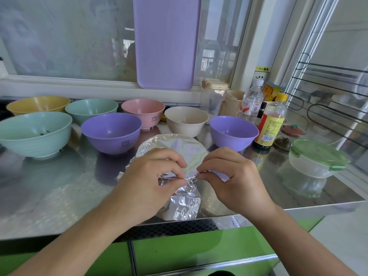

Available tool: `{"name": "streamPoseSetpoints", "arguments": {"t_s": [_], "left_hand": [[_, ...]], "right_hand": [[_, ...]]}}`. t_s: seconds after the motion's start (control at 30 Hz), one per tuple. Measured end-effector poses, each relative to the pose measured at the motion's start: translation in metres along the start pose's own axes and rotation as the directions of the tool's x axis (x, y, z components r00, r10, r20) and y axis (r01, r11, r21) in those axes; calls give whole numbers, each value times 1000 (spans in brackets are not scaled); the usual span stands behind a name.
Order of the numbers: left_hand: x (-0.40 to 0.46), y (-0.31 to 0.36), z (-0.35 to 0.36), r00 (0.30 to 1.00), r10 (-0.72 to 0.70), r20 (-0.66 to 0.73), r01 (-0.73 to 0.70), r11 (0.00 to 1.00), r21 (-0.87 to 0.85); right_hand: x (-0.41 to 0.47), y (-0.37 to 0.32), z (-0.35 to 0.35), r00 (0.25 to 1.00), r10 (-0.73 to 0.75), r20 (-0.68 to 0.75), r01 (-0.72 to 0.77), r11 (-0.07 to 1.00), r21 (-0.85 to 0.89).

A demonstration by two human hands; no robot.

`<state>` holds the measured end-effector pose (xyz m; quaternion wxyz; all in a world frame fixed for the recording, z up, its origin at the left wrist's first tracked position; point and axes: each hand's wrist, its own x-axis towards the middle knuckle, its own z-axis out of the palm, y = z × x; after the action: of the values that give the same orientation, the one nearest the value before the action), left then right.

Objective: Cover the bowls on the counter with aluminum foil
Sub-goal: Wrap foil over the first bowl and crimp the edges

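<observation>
At the near edge of the steel worktop (pixel 49 196) sits a bowl already capped with aluminum foil (pixel 171 150), its top stretched flat and shiny. The left hand (pixel 151 176) and right hand (pixel 233 176) meet over its near rim, each grip closed in a pinch on the crumpled foil edge, thumb against fingertips. A loose flap of foil hangs down towards the worktop's front.

Behind stand seven uncovered bowls: a yellow bowl (pixel 37 104), two mint ones, two purple, a pink bowl (pixel 143 112) and a beige bowl (pixel 186 120). To the right are a lidded clear container (pixel 316 162) and two bottles.
</observation>
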<state>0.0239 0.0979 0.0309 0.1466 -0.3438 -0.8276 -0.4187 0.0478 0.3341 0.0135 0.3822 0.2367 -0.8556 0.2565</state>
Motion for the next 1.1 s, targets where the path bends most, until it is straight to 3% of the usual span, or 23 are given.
{"name": "streamPoseSetpoints", "arguments": {"t_s": [0.2, 0.4, 0.97, 1.1], "left_hand": [[1, 0, -1, 1000, 3, 16, -3, 1000, -14], [0, -2, -12, 998, -40, 41, 42, 997, -68], [-1, -2, -5, 1000, 5, 16, -5, 1000, 10], [-1, -2, -8, 999, -25, 25, 26, 999, -26]], "right_hand": [[-2, -2, 4, 999, -20, -46, 18, 999, -49], [1, 1, -9, 998, 57, 39, -60, 993, 98], [3, 1, -3, 997, -70, 40, 72, 997, -37], [1, 1, -7, 997, 39, 67, -44, 997, 67]]}}
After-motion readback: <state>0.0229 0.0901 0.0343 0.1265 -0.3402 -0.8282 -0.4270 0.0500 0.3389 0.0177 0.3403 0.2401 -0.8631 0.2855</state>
